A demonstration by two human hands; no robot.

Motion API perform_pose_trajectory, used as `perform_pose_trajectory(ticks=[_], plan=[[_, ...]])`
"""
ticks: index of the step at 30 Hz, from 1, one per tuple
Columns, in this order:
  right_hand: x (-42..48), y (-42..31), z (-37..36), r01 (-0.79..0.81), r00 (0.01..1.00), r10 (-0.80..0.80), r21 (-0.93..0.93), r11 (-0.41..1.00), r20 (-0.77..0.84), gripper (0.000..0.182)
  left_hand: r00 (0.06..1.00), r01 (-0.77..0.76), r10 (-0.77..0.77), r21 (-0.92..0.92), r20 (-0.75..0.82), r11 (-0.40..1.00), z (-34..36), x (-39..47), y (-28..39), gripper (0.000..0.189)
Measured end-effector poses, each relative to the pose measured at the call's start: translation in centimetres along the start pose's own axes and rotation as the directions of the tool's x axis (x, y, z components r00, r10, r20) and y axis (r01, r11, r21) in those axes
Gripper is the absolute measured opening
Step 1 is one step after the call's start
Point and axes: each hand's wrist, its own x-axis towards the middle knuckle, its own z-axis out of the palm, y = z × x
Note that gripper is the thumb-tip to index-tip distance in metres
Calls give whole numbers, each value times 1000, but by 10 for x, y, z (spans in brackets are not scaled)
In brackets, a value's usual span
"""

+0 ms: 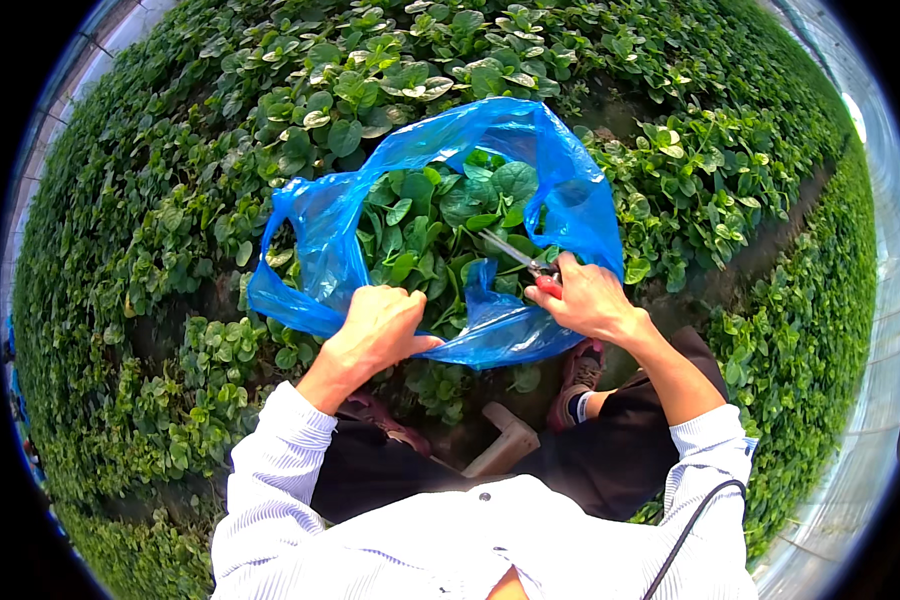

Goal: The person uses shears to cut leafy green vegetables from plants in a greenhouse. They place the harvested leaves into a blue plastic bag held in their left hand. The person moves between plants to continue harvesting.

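A blue plastic bag (pixel 570 202) lies open before me, its mouth spread wide. Inside it is a heap of loose green leaves (pixel 420 232) on short stems. My left hand (pixel 379 326) grips the bag's near rim on the left, thumb pointing right along the edge. At the bag's right side, my right hand (pixel 589 296) holds red-handled scissors (pixel 547 283), whose narrow metal blades point up and left over the leaves. That hand also lies against the bag's rim; whether its fingers pinch the plastic is hidden.
Dense beds of leafy green plants (pixel 157 262) surround the bag. A strip of bare soil (pixel 772 232) runs along the right. Between my pink shoes (pixel 574 379) stands a small wooden piece (pixel 502 442), perhaps a stool. Clear plastic sheeting (pixel 881 300) borders the bed at right.
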Motion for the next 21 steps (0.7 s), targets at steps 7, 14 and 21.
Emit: perform_pose_trajectory(ticks=[7, 14, 21], plan=[[33, -7, 25, -241, 970, 151, 853, 463, 192, 58, 990, -78, 51, 211, 133, 974, 39, -22, 49, 49], [57, -35, 60, -140, 972, 230, 879, 457, 35, 68, 963, -269, 269, -4, 28, 963, 43, -21, 65, 53], [45, -35, 63, -64, 998, 40, 821, 567, 51, 79, 885, -381, 451, -375, 118, 845, 20, -29, 65, 74]])
